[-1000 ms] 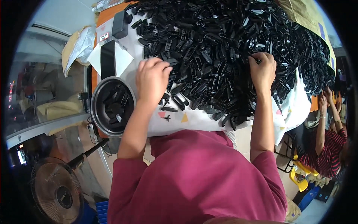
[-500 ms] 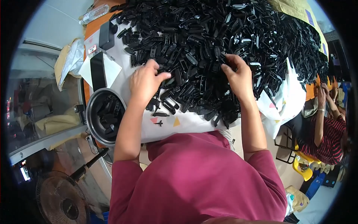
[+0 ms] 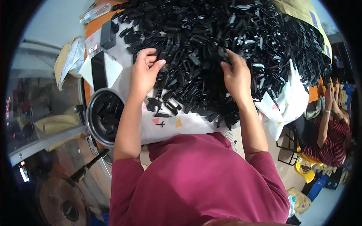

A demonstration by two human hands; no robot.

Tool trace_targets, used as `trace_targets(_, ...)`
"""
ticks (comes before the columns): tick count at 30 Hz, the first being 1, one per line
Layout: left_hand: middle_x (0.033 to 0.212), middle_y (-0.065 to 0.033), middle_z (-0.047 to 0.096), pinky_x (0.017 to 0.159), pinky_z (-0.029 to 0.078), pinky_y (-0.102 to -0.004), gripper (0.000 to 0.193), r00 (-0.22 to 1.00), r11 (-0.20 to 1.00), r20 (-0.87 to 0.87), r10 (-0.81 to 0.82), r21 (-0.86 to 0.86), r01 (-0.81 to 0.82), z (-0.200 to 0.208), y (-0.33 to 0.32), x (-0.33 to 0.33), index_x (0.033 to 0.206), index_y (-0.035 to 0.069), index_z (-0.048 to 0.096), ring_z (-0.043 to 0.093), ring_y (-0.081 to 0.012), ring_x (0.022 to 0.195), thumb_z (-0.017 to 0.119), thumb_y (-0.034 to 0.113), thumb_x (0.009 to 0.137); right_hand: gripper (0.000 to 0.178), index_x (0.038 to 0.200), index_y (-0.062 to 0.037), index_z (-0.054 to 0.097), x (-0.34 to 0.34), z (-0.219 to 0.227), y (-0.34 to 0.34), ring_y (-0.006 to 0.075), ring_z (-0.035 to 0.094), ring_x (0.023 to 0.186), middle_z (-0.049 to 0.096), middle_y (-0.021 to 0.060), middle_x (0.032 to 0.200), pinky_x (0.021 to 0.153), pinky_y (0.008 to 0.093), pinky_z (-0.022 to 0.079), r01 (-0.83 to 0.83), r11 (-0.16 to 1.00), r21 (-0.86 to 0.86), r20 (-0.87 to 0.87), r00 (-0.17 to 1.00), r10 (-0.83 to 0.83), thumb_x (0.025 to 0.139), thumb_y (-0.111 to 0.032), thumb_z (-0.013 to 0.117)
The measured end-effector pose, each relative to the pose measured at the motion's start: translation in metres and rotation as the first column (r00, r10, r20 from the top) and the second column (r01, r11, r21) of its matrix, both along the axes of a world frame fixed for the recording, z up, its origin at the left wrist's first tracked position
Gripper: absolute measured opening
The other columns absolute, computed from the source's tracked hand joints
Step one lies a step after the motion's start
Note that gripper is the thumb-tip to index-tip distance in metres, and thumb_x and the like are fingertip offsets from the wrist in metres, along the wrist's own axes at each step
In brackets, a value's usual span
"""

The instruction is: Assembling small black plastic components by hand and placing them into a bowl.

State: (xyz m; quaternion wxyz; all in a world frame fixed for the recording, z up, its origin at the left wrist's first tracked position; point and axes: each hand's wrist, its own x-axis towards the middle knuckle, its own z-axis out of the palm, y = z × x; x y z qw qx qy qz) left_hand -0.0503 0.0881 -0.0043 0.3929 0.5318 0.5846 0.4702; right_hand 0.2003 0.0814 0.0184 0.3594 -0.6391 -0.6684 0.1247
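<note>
A big heap of small black plastic parts [image 3: 226, 34] covers a table under a white cloth [image 3: 177, 126] with small coloured shapes. My left hand [image 3: 144, 73] lies at the heap's near-left edge, its fingers curled in on some of the parts. My right hand [image 3: 236, 75] rests on the heap's near middle, thumb and fingers pinched around a black part. Loose parts [image 3: 166, 107] lie on the cloth between my forearms. Both sleeves are maroon.
A round metal bowl [image 3: 91, 126] holding black parts sits at the table's left edge. Behind it lie a black box [image 3: 107, 34] and a black bar [image 3: 98, 69]. A fan [image 3: 62, 199] stands lower left. Another person in a striped shirt [image 3: 330, 133] sits at the right, by a yellow stool [image 3: 306, 171].
Both hands have shifted along the heap's near edge and come a little closer together. My left fingers, spread flat a second ago, are now curled.
</note>
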Motion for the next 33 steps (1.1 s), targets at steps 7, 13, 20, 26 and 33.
trace_targets(7,0.096,-0.0035,0.061,0.069,0.045,-0.0205,0.033,0.915,0.972,0.371,0.162,-0.219,-0.083,0.020,-0.033,-0.021,0.113,0.001,0.053,0.055,-0.0076,0.082,0.061,0.010,0.082,0.020,0.086,-0.0095,0.065,-0.084,0.001,-0.004,0.0248,0.053,0.084,0.058,0.0077,0.088,0.071,0.0329,0.046,-0.700,0.710,0.071,0.289,0.696,0.657,0.067,-0.005,0.062)
trace_targets(13,0.096,-0.0031,0.060,0.070,0.046,-0.0213,0.030,0.853,0.983,0.505,0.130,-0.180,-0.043,0.032,-0.052,-0.019,0.109,0.000,0.054,0.055,-0.0074,0.082,0.061,0.009,0.082,0.007,0.074,-0.0067,0.060,-0.093,-0.010,0.013,0.0241,0.052,0.080,0.057,0.0071,0.081,0.067,0.0358,0.044,-0.771,0.636,-0.037,0.323,0.593,0.738,0.068,-0.006,0.062)
trace_targets(20,0.095,-0.0046,0.061,0.074,0.045,-0.0207,0.032,0.897,0.995,0.435,-0.072,-0.024,0.092,0.042,-0.057,0.010,0.110,-0.003,0.056,0.056,-0.0089,0.083,0.064,0.002,0.079,0.042,0.119,-0.0008,0.043,-0.077,0.040,-0.004,0.0163,0.060,0.072,0.057,0.0139,0.097,0.052,0.0226,0.051,-0.589,0.797,0.136,-0.968,0.091,0.233,0.079,0.005,0.056)
trace_targets(26,0.094,-0.0061,0.060,0.074,0.049,-0.0213,0.031,0.918,0.986,0.374,-0.132,0.142,0.084,0.052,-0.056,0.030,0.107,-0.004,0.057,0.058,-0.0114,0.083,0.064,-0.001,0.077,0.026,0.106,0.0002,0.060,-0.054,0.045,-0.021,0.0157,0.061,0.079,0.059,0.0100,0.089,0.062,0.0227,0.050,-0.564,0.821,0.093,-0.623,0.610,0.490,0.081,0.003,0.058)
trace_targets(33,0.094,-0.0081,0.060,0.072,0.049,-0.0226,0.026,0.981,0.969,0.148,-0.129,0.230,0.093,0.062,-0.058,0.031,0.101,-0.003,0.061,0.059,-0.0118,0.080,0.066,0.000,0.076,0.036,0.103,-0.0018,0.062,-0.035,0.054,-0.019,0.0241,0.059,0.073,0.060,0.0128,0.088,0.062,0.0297,0.048,-0.630,0.715,0.304,-0.032,0.743,0.668,0.069,0.008,0.061)
